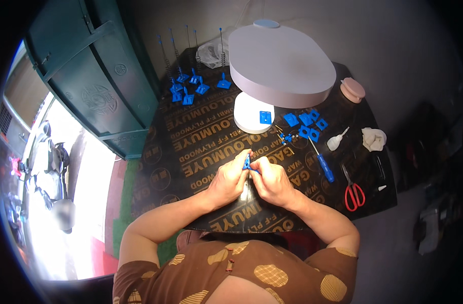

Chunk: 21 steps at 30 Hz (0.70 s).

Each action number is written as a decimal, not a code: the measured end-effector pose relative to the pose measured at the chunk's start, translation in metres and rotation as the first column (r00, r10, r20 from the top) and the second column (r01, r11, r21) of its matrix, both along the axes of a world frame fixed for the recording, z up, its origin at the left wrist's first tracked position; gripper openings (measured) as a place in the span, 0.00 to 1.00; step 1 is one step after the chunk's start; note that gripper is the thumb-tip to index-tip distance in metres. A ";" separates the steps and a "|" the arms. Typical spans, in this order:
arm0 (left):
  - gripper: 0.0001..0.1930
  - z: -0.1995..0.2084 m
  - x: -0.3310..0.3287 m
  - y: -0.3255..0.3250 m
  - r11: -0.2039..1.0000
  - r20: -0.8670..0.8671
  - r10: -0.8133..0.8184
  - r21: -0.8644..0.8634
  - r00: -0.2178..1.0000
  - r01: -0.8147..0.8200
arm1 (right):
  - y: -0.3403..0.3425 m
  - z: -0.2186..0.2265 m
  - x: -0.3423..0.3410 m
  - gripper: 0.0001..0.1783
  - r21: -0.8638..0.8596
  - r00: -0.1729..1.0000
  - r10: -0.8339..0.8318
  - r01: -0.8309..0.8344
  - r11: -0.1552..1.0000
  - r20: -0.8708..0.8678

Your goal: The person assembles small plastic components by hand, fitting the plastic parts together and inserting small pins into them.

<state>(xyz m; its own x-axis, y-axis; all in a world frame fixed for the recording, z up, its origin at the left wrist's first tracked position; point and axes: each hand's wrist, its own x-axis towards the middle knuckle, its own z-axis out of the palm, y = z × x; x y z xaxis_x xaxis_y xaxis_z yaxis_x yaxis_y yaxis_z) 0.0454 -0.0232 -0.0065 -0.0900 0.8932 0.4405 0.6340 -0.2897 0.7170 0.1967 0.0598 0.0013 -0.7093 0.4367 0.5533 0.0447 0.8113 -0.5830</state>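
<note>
Close to the front of the dark table, my left hand [228,179] and my right hand [273,184] meet around a small blue plastic part [247,164]. Fingers of both hands are closed on it, so only its upper bit and a sliver at the right show. Beyond my hands, a white round base [251,124] carries a blue square piece [265,117]. Right of that lie several blue square plates [306,119], with tiny blue pieces [288,138] scattered just in front of them.
A large white round lamp-like top [282,61] overhangs the back. Blue bases [202,89], some with upright springs, stand at back left. Rightward lie a blue-handled screwdriver [324,168], red-handled scissors [354,195], a white nozzle bottle [335,142], white cloth [374,139] and pink container [352,90].
</note>
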 end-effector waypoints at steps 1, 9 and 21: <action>0.25 0.000 0.000 0.000 1.000 -0.001 0.002 0.002 1.000 -0.002 | 0.000 -0.001 0.000 0.08 0.002 1.000 0.002 -0.002 1.000 -0.001; 0.24 0.000 -0.001 0.004 1.000 0.080 0.015 -0.008 0.997 -0.015 | -0.001 -0.001 -0.002 0.08 -0.036 0.999 -0.037 0.036 0.999 -0.031; 0.24 -0.004 0.002 0.002 0.999 0.133 -0.011 -0.051 0.991 0.018 | 0.002 -0.010 -0.002 0.07 0.028 0.996 -0.051 0.053 0.998 -0.078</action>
<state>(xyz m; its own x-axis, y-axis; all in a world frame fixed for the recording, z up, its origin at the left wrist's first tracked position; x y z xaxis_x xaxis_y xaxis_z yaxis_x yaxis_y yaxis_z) 0.0477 -0.0214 -0.0101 -0.1315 0.9161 0.3787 0.5280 -0.2586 0.8089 0.1947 0.0616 -0.0084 -0.6406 0.4544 0.6190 0.0427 0.8259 -0.5621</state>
